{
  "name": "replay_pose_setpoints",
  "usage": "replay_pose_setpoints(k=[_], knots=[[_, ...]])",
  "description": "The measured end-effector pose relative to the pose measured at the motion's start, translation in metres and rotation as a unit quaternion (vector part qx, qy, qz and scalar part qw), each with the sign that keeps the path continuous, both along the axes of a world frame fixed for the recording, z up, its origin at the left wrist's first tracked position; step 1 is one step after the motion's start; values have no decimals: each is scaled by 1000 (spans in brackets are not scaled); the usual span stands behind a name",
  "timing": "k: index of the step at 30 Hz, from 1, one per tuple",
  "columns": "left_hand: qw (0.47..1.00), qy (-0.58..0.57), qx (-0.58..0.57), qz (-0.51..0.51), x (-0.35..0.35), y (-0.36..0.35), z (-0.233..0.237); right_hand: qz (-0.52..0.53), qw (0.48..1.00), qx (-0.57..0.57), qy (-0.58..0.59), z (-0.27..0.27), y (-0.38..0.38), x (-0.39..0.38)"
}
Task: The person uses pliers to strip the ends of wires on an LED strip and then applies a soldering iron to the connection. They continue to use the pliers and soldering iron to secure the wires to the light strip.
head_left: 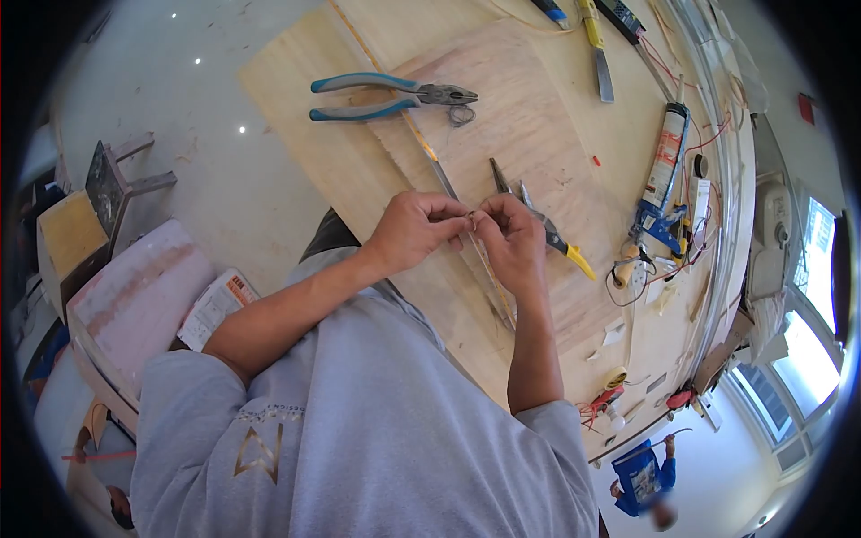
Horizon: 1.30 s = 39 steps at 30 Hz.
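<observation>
My left hand and my right hand meet fingertip to fingertip, both pinching a tiny dark, wire-like piece too small to name surely. Beneath them runs a long thin metal strip with a yellow-orange stretch. Combination pliers with blue-grey handles lie across that strip, their jaws beside a small coil of thin wire. Just beyond my right hand is a yellow-handled hand tool, partly hidden by the fingers.
The wooden table carries a caulking gun with a cartridge, a yellow-handled scraper and red wires. A stool stands on the floor at left. Another person in blue is at lower right.
</observation>
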<state>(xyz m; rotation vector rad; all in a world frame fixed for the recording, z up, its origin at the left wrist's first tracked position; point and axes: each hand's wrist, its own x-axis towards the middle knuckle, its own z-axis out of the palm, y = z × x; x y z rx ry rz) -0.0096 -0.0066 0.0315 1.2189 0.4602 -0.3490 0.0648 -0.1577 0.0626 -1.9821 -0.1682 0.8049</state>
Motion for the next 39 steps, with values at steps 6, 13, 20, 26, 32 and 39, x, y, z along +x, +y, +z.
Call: replay_pose_setpoints(k=[6,13,20,26,32,39], knots=[[999,27,-4,20,-6,3,4,-23,999,27,13,-5,-3,2],[988,85,-36,128,-9,11,-7,-40,974,-60,-215,-16,-16,7],[975,75,-78,192,-5,8,-15,29,984,-37,-173,-15,3,-2],[977,58,-62,196,-7,11,-15,78,988,1,-134,-12,30,-4],[982,59,-26,177,-2,21,-14,62,989,4,-133,-19,33,-6],[987,45,4,157,1,24,-16,59,986,14,-152,-23,35,-9]])
